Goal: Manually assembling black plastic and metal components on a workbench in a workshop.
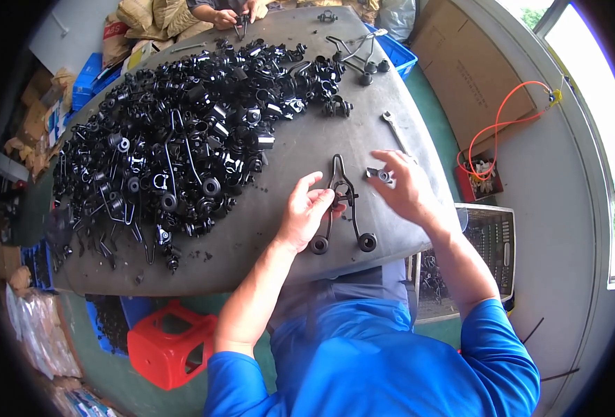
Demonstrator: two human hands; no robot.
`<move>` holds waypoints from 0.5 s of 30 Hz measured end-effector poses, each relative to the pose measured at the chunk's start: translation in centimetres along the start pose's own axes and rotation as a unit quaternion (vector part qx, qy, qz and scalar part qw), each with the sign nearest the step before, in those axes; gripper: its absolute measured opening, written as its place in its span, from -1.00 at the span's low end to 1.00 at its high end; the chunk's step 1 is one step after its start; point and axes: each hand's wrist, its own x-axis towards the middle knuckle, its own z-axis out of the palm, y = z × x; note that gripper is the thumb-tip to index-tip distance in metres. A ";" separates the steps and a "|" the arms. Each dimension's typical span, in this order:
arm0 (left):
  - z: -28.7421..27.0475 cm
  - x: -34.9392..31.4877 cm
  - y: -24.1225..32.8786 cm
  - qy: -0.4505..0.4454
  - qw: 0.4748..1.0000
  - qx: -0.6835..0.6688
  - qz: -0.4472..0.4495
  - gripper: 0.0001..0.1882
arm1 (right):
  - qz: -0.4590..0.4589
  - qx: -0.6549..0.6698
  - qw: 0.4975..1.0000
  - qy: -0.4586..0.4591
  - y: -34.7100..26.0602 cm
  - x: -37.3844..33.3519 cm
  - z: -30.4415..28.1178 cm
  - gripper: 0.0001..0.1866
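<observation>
My left hand (306, 212) pinches a bent black wire hanger (336, 167) at its middle, where a dark clamp (345, 194) sits around its legs. The hanger's narrow loop points away from me, and its two legs end in round black rubber bushings (368, 242) near the table's front edge. To the right, my right hand (408, 187) has thumb and fingers spread around a small black metal bracket (379, 174). Whether they touch the bracket is unclear. Just beyond that hand lies an open-ended wrench (395, 132), its lower end partly covered by my fingers.
A large heap of black clamps and hangers (182, 139) covers the table's (286, 260) left side. Finished-looking hangers (356, 55) lie far right. Another person's hands (234, 17) work opposite. A red stool (172, 344), a grey crate (491, 243) and an orange hose (498, 125) surround the table.
</observation>
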 end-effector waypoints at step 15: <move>1.6 0.1 0.2 0.036 0.997 0.073 0.010 -0.51 | -0.055 -0.007 0.998 -0.014 5.2 -1.3 0.4 -0.85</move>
